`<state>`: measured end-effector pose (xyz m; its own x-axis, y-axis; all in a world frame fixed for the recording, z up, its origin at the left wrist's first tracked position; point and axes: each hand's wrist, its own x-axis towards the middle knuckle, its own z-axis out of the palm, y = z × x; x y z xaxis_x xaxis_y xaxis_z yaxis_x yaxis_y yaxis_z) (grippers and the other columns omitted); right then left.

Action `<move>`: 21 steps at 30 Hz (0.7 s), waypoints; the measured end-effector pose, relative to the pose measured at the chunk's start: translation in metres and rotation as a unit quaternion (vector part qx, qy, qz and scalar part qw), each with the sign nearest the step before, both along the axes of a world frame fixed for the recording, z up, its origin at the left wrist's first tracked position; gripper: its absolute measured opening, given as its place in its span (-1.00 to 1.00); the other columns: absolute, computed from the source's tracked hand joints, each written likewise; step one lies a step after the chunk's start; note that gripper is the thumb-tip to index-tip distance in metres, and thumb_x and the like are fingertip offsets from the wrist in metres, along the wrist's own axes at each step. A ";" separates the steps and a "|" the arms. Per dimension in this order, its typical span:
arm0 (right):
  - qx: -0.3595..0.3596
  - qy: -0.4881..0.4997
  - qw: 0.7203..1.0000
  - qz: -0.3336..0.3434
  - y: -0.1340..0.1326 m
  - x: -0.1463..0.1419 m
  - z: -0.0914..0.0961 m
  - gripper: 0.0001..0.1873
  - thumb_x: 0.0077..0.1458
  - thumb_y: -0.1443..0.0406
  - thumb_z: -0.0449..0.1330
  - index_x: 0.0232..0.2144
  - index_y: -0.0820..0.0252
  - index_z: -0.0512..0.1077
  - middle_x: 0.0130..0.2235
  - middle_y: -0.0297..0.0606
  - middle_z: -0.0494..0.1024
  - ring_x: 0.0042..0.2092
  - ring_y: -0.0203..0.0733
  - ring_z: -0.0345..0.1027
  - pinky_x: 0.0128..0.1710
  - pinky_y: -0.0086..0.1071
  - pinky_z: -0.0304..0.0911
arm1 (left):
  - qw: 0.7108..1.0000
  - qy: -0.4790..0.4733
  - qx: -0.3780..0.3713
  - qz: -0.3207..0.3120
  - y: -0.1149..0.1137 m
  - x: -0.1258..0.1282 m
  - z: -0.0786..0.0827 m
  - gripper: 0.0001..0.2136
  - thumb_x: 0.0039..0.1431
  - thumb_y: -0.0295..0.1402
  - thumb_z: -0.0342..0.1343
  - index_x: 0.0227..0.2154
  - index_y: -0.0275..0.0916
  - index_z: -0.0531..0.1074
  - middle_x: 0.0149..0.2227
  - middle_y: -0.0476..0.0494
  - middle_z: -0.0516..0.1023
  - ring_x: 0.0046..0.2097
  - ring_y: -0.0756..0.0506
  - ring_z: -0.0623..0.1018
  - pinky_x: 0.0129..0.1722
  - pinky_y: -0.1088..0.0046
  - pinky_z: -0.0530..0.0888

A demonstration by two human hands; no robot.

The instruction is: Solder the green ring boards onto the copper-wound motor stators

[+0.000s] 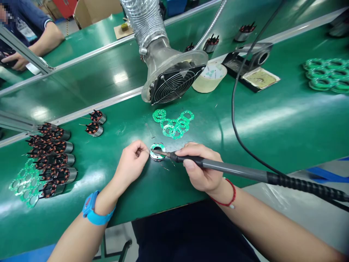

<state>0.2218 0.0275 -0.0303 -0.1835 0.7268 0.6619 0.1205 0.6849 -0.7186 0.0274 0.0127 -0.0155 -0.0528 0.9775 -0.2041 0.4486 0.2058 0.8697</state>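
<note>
My right hand (201, 167) grips a soldering iron (240, 170) like a pen, with its tip pointing left onto a motor stator topped by a green ring-shaped circuit board (161, 146). Touching or just beside the stator's left edge, my left hand (133, 160) has its fingers pinched together; what they hold, if anything, is too small to make out. Thin wire bits (165, 168) lie just below the stator. Beyond it, several loose green ring boards (177, 127) lie in an overlapping cluster.
Several wound stators (58, 160) stand in rows at left, beside more ring boards (24, 182). A fume extractor (174, 85) hangs above the bench's middle. Behind it are a tape roll (209, 82) and an iron stand (251, 69). The iron's cable (234, 116) loops at right. Someone's arm (46, 38) shows across the bench.
</note>
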 end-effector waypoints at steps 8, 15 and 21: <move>-0.010 0.006 1.000 -0.006 -0.001 0.000 -0.001 -0.86 0.10 0.33 0.10 -0.27 0.14 0.43 -0.44 -0.29 0.54 -0.47 -0.23 0.39 -0.44 -0.29 0.31 | 0.999 0.050 0.019 -0.011 0.000 0.002 0.002 -0.90 0.03 -0.44 -0.03 -0.56 -0.24 0.24 -0.59 0.12 0.23 -0.52 0.07 0.25 -0.49 0.54 0.16; -0.010 -0.031 0.999 -0.030 0.000 0.000 0.004 -0.88 0.09 0.34 0.10 -0.31 0.13 0.42 -0.42 -0.29 0.56 -0.43 -0.23 0.44 -0.44 -0.31 0.36 | 0.996 0.083 0.030 -0.015 0.000 0.004 0.003 -0.89 0.00 -0.48 -0.05 -0.59 -0.23 0.21 -0.59 0.11 0.20 -0.51 0.07 0.24 -0.48 0.53 0.16; -0.034 -0.008 0.999 -0.018 -0.002 0.002 -0.003 -0.86 0.10 0.33 0.12 -0.27 0.11 0.45 -0.40 -0.31 0.56 -0.41 -0.21 0.45 -0.40 -0.28 0.37 | 0.995 0.092 0.035 -0.012 0.000 0.006 0.005 -0.88 0.00 -0.49 -0.05 -0.59 -0.23 0.20 -0.59 0.11 0.21 -0.51 0.06 0.24 -0.49 0.53 0.16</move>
<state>0.2233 0.0257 -0.0332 -0.1657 0.7762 0.6083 0.1559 0.6297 -0.7611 0.0332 0.0122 -0.0105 -0.0585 0.9904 -0.1249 0.6053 0.1347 0.7845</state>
